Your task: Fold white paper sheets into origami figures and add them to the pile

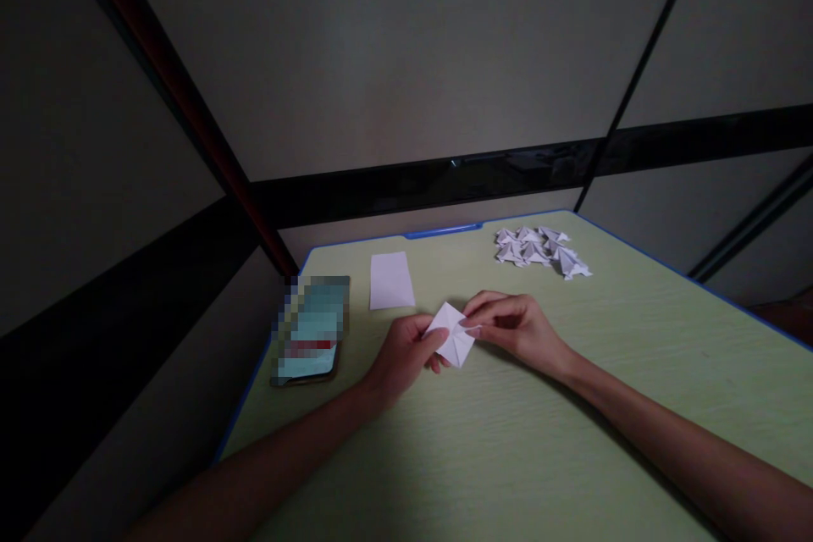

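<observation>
A small white piece of folded paper (456, 345), diamond-shaped with creases meeting near its middle, is held up just above the table between both hands. My left hand (410, 347) grips its left corner, thumb on top and fingers underneath. At the right corner, my right hand (511, 326) pinches the paper between thumb and fingertips. Behind my left hand lies a flat white sheet of paper (391, 280). Several folded paper figures (534, 250) sit in a cluster beyond my right hand.
A phone (311, 330) with a blurred-out screen lies at the table's left side. The pale green table (603, 432) has a blue edge and a blue strip (445, 230) at its back. Panelled doors (406, 59) rise close behind it.
</observation>
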Motion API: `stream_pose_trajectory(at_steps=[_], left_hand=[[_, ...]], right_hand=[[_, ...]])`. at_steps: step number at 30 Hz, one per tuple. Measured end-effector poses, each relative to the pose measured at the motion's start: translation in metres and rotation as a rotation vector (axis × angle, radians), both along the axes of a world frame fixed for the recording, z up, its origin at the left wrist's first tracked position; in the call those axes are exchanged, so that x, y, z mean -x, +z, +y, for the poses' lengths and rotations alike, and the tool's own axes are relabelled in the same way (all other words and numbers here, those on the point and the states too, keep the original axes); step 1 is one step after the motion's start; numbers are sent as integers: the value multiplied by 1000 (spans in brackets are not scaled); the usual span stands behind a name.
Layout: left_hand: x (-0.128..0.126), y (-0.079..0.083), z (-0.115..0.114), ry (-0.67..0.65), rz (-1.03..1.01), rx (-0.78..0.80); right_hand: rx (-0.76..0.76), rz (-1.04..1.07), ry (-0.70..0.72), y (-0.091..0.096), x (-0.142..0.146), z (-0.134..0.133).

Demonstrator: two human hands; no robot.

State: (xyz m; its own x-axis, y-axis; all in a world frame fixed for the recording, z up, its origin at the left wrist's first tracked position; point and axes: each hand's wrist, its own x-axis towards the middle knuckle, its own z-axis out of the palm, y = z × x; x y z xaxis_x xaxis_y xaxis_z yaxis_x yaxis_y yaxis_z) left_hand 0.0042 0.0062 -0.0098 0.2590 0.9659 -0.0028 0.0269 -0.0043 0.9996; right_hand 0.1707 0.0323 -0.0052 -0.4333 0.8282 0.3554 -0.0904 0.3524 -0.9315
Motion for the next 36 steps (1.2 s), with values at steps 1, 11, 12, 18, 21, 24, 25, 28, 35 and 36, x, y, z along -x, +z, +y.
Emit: stream_pose_trajectory(at_steps=[1, 11, 12, 18, 21, 24, 25, 28, 35, 36], left_hand=[[1, -1, 1, -5, 6, -3], [2, 3, 0, -24, 53, -27], [2, 3, 0, -22, 59, -27], [2, 4, 0, -40, 90, -47], [2, 4, 0, -24, 101, -33], [0, 3, 1, 7, 106, -11], [0, 2, 1, 14, 91, -5], [-1, 0, 2, 30, 4, 23], [-1, 2, 0, 25, -20, 21], [-1, 3, -1, 24, -12, 19]], right_hand=[[-1, 3, 1, 0, 0, 0], [-7, 25, 0, 0, -1, -1], [-8, 25, -2, 0, 0, -1], [-12, 20, -13, 0, 1, -3], [-16, 6, -21, 0, 1, -2], [-26, -11, -36, 0, 1, -2], [-29, -13, -42, 0, 1, -2], [-42, -15, -58, -1, 2, -2], [-96, -87, -75, 2, 4, -7], [-98, -93, -83, 2, 4, -7]])
